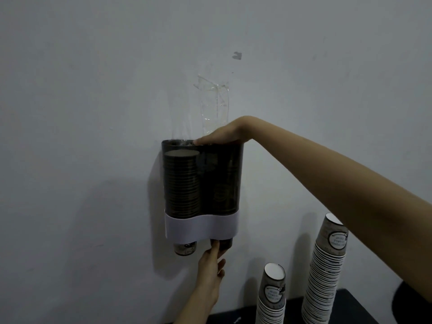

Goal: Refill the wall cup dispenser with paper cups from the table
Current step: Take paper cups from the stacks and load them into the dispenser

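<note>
The wall cup dispenser (pixel 201 226) has a dark see-through body and a white band at its base. Its left tube holds a tall stack of paper cups (pixel 181 183), with one cup (pixel 184 249) poking out below. Cups in the right tube (pixel 222 194) show only dimly. My right hand (pixel 222 134) rests on the top of the right tube, its fingers dipping inside and hidden. My left hand (pixel 210 272) reaches up from below, its forefinger and other fingers around the cup (pixel 226 243) at the right outlet.
Two stacks of upside-down paper cups stand on the dark table (pixel 350 307) at lower right: a tall one (pixel 325 277) and a shorter one (pixel 272 298). Clear tape (pixel 214 101) sticks to the wall above the dispenser. A dark rounded object (pixel 411 298) sits at far right.
</note>
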`<state>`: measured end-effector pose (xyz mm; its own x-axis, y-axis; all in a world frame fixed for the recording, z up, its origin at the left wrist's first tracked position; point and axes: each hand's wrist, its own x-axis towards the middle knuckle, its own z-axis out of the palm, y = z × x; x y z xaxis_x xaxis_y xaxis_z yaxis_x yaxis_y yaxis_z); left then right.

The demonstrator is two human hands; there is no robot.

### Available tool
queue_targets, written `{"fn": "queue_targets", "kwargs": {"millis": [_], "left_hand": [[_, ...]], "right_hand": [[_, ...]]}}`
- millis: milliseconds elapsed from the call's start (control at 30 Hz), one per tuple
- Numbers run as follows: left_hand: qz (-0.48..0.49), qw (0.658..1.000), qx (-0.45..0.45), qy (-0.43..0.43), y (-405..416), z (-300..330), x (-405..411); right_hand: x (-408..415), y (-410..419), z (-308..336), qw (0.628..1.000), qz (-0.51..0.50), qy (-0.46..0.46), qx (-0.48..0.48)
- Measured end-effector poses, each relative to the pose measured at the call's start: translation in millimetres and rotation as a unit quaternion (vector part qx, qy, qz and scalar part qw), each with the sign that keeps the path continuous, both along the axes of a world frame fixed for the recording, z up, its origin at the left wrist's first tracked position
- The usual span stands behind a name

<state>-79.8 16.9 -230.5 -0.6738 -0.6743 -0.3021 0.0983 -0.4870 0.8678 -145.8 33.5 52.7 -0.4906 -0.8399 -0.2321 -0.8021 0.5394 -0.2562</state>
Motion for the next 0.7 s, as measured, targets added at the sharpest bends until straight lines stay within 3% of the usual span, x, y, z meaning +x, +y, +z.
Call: {"fn": "queue_targets", "kwargs": {"millis": [267,700], "left_hand": [[0.000,1.000,0.006,0.003,1,1,0],[-0.016,0.999,0.044,0.027,-1,1,2]], "right_hand": [[-4,-9,4,0.995,0.008,-0.079,0.061],[-6,-17,-5,0.997,-0.024,-0.070,-0.010]]}}
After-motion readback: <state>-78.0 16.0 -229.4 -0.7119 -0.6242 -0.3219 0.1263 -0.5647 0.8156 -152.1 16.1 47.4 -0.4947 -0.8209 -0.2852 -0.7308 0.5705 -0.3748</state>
